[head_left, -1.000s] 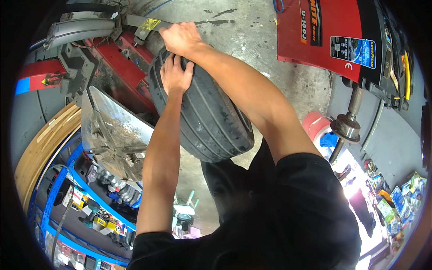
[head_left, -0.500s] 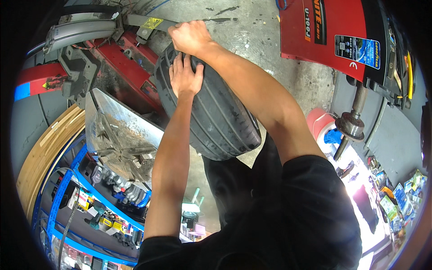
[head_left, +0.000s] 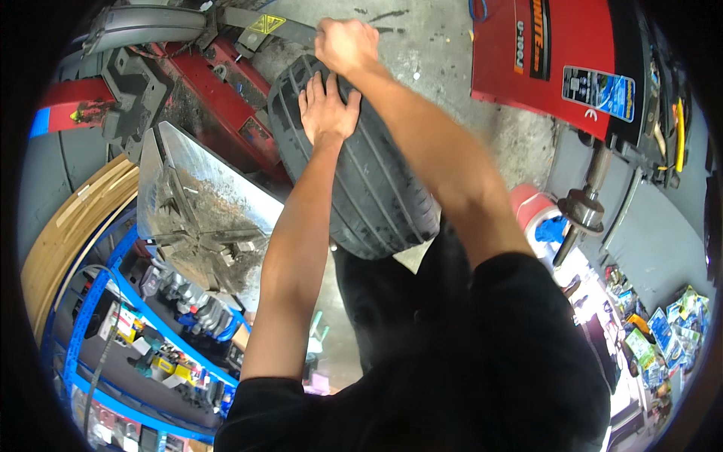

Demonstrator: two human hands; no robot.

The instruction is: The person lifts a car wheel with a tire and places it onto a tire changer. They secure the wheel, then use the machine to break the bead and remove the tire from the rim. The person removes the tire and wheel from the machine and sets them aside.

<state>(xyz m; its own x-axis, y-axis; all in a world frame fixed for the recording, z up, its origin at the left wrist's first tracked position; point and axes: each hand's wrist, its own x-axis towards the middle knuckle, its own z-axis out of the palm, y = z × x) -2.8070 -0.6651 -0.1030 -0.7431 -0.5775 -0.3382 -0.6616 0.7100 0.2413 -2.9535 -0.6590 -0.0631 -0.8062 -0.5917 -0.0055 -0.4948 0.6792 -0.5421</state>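
A black tyre [head_left: 380, 192] stands upright in front of my legs, beside the red frame [head_left: 218, 102] of a tyre changer. My left hand [head_left: 328, 113] lies flat on its tread near the far end, fingers spread. Just beyond the tyre's far end, my right hand [head_left: 346, 45] is closed in a fist at the end of a grey lever arm [head_left: 294, 30] with a yellow warning label. What lies inside the fist is hidden, but the arm runs into it.
Left of the tyre is the metal turntable [head_left: 199, 218]. Blue shelving [head_left: 83, 331] with tools and boxes stands at the lower left. At the upper right is a red machine [head_left: 557, 60] with a protruding shaft [head_left: 580, 211]; a pink bucket [head_left: 531, 207] stands nearby.
My right fist and the lever arm's end have moved right and farther away. My left hand stays on the tread. The whole view has shifted slightly.
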